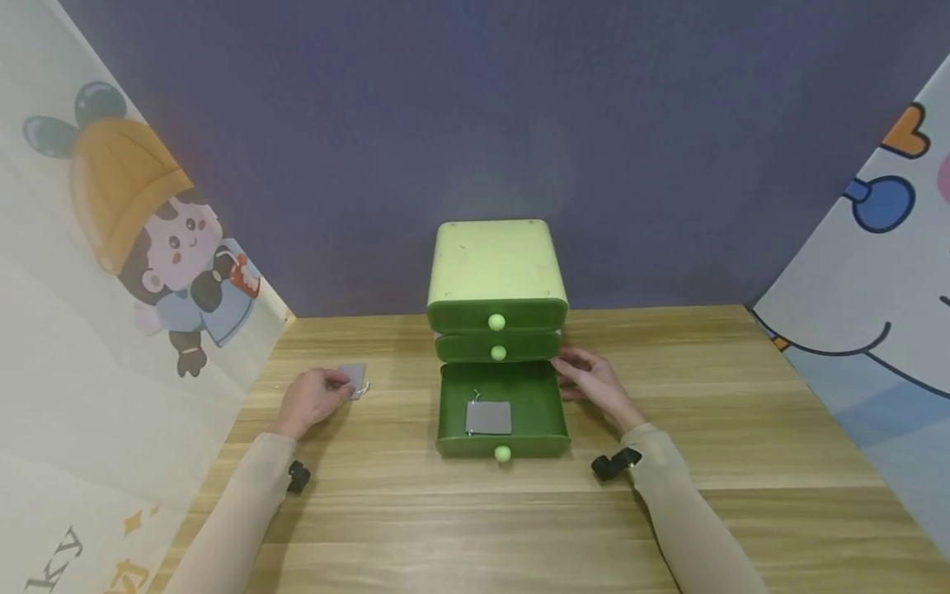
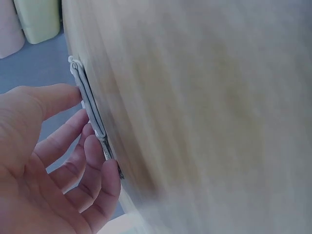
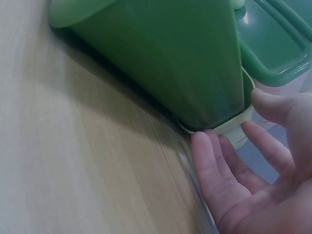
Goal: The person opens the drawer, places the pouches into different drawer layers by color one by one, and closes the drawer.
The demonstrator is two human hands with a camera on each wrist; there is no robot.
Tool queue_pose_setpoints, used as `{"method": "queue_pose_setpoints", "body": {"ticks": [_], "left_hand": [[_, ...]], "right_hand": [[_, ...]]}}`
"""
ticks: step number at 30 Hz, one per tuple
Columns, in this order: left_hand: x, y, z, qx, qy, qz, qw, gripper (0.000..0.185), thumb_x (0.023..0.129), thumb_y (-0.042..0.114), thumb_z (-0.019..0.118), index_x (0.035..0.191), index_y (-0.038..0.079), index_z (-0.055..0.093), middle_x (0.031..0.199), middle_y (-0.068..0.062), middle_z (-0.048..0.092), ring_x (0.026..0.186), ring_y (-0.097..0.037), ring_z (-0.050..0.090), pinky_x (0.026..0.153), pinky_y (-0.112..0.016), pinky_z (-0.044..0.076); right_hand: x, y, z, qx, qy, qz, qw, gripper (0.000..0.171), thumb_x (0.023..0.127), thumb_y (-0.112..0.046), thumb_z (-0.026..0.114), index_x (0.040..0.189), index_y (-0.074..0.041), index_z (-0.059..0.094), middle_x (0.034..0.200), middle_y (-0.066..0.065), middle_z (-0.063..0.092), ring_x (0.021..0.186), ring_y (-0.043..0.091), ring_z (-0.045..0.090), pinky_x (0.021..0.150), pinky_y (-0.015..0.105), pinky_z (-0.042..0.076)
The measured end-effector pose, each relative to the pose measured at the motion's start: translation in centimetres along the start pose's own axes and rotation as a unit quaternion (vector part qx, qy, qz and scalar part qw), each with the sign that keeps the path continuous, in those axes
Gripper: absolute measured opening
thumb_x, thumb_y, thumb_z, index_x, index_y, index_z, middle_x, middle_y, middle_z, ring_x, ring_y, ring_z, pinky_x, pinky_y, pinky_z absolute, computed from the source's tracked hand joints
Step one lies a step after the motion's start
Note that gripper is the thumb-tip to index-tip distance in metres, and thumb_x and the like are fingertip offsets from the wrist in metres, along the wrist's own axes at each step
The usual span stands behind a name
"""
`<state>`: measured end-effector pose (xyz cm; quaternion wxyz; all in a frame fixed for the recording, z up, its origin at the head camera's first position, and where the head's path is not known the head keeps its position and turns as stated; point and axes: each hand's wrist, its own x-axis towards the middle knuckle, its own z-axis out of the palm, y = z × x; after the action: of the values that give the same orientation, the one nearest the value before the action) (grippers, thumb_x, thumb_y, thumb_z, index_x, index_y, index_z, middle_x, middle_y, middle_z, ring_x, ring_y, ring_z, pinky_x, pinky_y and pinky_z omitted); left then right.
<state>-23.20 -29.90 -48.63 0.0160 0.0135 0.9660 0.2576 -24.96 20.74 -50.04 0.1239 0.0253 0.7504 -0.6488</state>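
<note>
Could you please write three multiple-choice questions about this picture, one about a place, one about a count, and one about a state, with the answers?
1. Where is the grey card that no hand touches?
A. on top of the cabinet
B. inside the open bottom drawer
C. on the table's right edge

2. How many round knobs show on the green cabinet?
A. one
B. three
C. five

3. In what state is the bottom drawer?
A. pulled out
B. pushed in
C. removed and turned over

Answers:
1 B, the card lies on the drawer's floor.
2 B, one knob on each of three drawers.
3 A, it stands forward of the two closed drawers, its inside showing.
</note>
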Motion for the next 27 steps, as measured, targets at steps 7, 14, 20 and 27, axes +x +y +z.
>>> {"method": "queue_pose_setpoints", "body": {"ticks": [7,14,20,27], "left_hand": [[0.07,0.00,0.02,0.011,0.008,0.003,0.9999,0.033,0.100,0.027,0.071,0.117,0.000,0.078,0.118,-0.022,0.078,0.113,-0.045,0.071,0.099,-0.059,0.055],[0.05,0.09,-0.08,0.015,0.009,0.005,0.9998,0.031,0.100,0.027,0.071,0.113,0.000,0.080,0.109,-0.019,0.080,0.104,-0.040,0.073,0.092,-0.056,0.056],[0.21,-0.02,-0.08,0.020,0.002,0.005,0.9998,0.030,0.100,0.028,0.072,0.111,0.002,0.080,0.106,-0.017,0.080,0.094,-0.034,0.073,0.081,-0.046,0.055],[0.24,-0.08,-0.27,0.027,-0.008,0.019,0.9994,0.029,0.101,0.026,0.070,0.112,0.001,0.079,0.106,-0.018,0.080,0.084,-0.025,0.069,0.072,-0.035,0.050]], "right_hand": [[0.00,-0.12,0.10,0.002,-0.001,0.000,1.000,0.067,0.106,-0.030,0.068,0.161,-0.003,0.042,0.158,0.027,0.049,0.109,0.019,0.070,0.092,0.036,0.064],[-0.11,-0.13,0.10,0.002,0.004,0.001,1.000,0.066,0.106,-0.030,0.068,0.160,-0.003,0.042,0.158,0.028,0.049,0.105,0.017,0.071,0.089,0.035,0.065],[0.03,0.05,-0.02,-0.002,0.000,0.002,1.000,0.066,0.106,-0.031,0.068,0.160,-0.003,0.043,0.158,0.028,0.050,0.106,0.018,0.071,0.089,0.034,0.064],[0.10,-0.06,-0.17,-0.008,0.001,0.007,1.000,0.066,0.105,-0.030,0.068,0.160,-0.005,0.043,0.159,0.026,0.050,0.108,0.020,0.071,0.091,0.035,0.064]]}}
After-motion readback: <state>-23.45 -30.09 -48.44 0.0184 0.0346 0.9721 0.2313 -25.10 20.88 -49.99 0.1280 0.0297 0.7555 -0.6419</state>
